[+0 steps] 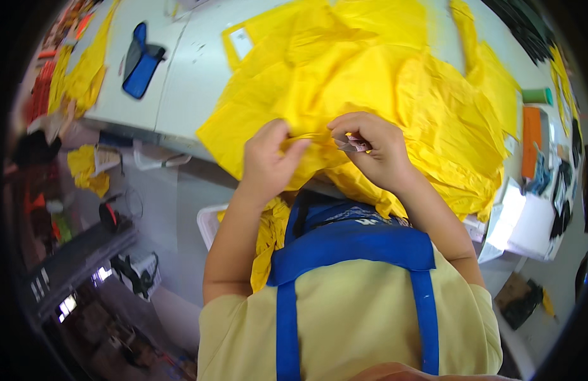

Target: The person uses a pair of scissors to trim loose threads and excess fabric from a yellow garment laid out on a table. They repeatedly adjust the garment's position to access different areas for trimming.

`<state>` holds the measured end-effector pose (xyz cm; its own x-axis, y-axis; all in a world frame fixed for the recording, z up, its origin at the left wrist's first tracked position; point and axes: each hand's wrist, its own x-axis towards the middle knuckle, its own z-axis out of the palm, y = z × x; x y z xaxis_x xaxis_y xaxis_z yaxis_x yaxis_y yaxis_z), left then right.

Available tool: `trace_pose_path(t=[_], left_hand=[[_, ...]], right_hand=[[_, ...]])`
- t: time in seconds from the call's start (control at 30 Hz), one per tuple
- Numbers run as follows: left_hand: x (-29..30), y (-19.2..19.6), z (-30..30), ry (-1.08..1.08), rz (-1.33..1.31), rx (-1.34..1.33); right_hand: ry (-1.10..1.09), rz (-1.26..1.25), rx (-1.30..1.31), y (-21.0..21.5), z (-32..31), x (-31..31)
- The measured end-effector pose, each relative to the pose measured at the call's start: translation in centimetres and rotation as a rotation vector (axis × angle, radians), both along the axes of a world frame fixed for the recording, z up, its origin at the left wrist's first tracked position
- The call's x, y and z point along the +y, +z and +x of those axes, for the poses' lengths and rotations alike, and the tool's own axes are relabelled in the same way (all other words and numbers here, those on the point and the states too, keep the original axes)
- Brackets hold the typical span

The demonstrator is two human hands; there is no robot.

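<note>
A large crumpled sheet of thin yellow fabric [344, 70] spreads over the table in front of me and hangs over its near edge. My left hand [266, 162] is closed at the near part of the fabric, with a fold pinched by its thumb and fingers; the thumb is slightly blurred. To its right, my right hand [377, 149] is curled around a small grey, metallic-looking piece [352, 143]. Its kind cannot be made out, because the fingers cover most of it. The right hand is held just above the fabric, a short gap from the left.
A blue and dark grey pouch-like item [140, 66] lies on the white table [189, 89] at the left. At the right are a green roll [537, 96] and an orange panel [531, 141]. A white bin [209, 223] stands below the table edge. Another person [43, 143] works at far left.
</note>
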<state>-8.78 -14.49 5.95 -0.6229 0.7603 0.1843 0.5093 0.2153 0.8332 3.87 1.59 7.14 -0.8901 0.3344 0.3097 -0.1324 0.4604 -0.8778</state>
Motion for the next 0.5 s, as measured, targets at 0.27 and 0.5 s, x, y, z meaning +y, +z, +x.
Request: trace_pose_path(t=[0.27,0.5], left_hand=[[-4.9,-7.5,-2.1,0.268,0.009,-0.706],[-9.6,-10.6,-1.4,-0.137,-0.538,-0.759]], right_hand=[[-1.559,0.104,-0.167,-15.1,31.4,24.3],[-1.704,-0.153,-0.586,-16.8,41.6,30.1]])
